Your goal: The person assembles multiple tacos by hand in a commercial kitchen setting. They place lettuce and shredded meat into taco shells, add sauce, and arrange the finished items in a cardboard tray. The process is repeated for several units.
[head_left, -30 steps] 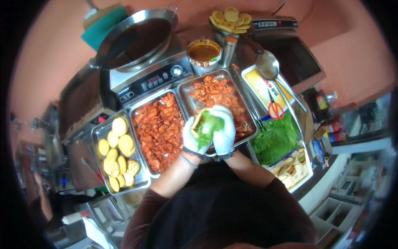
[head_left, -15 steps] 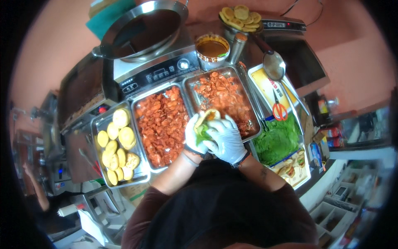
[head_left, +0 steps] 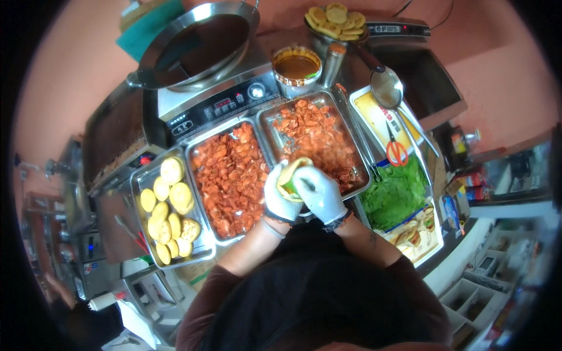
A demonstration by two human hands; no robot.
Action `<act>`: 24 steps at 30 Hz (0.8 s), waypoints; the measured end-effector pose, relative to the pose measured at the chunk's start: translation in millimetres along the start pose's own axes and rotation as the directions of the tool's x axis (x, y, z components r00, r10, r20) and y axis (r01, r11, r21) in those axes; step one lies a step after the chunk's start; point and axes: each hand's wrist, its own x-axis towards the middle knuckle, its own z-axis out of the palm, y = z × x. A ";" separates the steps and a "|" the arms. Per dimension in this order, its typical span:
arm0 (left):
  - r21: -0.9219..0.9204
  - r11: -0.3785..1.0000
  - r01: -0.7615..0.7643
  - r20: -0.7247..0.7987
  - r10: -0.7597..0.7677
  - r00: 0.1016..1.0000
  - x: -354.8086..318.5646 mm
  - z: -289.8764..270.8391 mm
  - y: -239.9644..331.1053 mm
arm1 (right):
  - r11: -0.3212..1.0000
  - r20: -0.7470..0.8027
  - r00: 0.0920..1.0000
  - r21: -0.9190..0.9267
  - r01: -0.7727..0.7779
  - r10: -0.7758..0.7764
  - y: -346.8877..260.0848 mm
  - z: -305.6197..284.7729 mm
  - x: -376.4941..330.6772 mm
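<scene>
A wok (head_left: pixel 199 44) sits behind red scissors (head_left: pixel 397 153) and lettuce (head_left: pixel 393 196).

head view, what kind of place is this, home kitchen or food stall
Most likely a food stall or small takeaway counter: steel trays of chopped reddish meat, a tray of small round buns, and a big wok on a countertop cooker.

Glossy steel rectangular trays (head_left: pixel 266 126) sit below the shiny round metal wok (head_left: pixel 196 44); thin white rubbery gloves cover the left hand (head_left: pixel 280 196) and right hand (head_left: pixel 319 193).
</scene>
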 end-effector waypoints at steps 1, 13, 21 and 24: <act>0.013 1.000 0.012 -0.023 -0.011 1.000 -1.5 5.6 -1.4 | 0.996 0.018 0.998 0.058 -0.066 0.065 6.7 -0.1 1.7; 0.025 1.000 -0.014 -0.064 0.016 0.998 5.0 -9.8 8.0 | 0.825 0.401 0.900 -0.440 0.355 -0.173 2.3 -0.7 0.6; 0.200 0.973 -0.110 0.109 0.090 0.990 -3.5 -3.8 36.2 | 0.946 0.198 0.948 -0.161 0.282 -0.249 14.7 -62.2 4.6; 0.446 0.852 -0.276 0.103 0.257 0.961 -11.4 -17.7 50.7 | 0.869 0.152 0.983 -0.495 -0.016 0.105 83.2 -66.0 -10.0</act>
